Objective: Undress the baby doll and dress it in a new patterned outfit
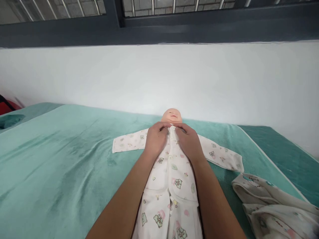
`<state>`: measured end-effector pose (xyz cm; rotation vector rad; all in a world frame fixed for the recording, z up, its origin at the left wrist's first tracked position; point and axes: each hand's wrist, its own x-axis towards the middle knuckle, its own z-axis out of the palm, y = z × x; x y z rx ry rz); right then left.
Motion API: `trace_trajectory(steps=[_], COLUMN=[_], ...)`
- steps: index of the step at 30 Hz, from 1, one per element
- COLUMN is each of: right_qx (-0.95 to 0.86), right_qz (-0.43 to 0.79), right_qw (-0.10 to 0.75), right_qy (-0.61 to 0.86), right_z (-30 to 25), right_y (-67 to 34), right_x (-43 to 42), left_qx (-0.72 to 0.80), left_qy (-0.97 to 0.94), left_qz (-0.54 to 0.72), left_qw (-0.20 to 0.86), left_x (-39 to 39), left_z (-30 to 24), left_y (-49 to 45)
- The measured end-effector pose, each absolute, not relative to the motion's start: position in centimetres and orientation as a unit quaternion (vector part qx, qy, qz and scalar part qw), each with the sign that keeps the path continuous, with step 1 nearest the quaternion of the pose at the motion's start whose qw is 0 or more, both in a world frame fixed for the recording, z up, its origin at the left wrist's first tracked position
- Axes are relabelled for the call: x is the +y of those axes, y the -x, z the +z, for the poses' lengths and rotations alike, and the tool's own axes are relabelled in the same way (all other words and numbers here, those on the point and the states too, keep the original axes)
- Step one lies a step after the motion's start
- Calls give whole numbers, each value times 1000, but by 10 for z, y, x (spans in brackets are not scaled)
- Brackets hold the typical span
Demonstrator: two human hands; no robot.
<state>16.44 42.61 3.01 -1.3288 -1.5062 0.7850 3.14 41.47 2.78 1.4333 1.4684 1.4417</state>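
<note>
A baby doll [171, 114] lies on its back, dressed in a white baby jacket [164, 176] printed with small bears. Its sleeves spread out to both sides, and matching printed trousers [157, 215] show below the hem. At the collar, just under the doll's chin, my left hand [157, 137] pinches the jacket's edge from the left. My right hand [188, 139] grips the same neckline from the right, the fingertips of both hands almost meeting. The front edges come together down the middle. My fingers partly hide the collar and its fastening.
A green plush blanket [62, 159] covers the surface under the doll. Folded printed baby cloths [279, 209] lie at the lower right, touching the right sleeve's cuff. Behind stands a white wall [159, 76] beneath a dark window frame [199, 26]. Something red [8, 107] sits at the far left.
</note>
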Motion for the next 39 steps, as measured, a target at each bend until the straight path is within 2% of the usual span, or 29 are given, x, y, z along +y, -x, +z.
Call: trace_trajectory(steps=[20,30,39], right_qx=[-594,-559,-638], right_qz=[348,375,301], right_qw=[466,505,479], right_qy=[556,540,522], right_z=[31,27,26], right_y=[-165,-167,-165], right_x=[425,413,407], left_qx=[547,560,537], left_qy=[-537,-543,-569], left_qz=[553,546,553], left_qw=[326,306,288], left_x=[413,407,407], left_z=[26,27,24], left_y=[-30,-34,-31])
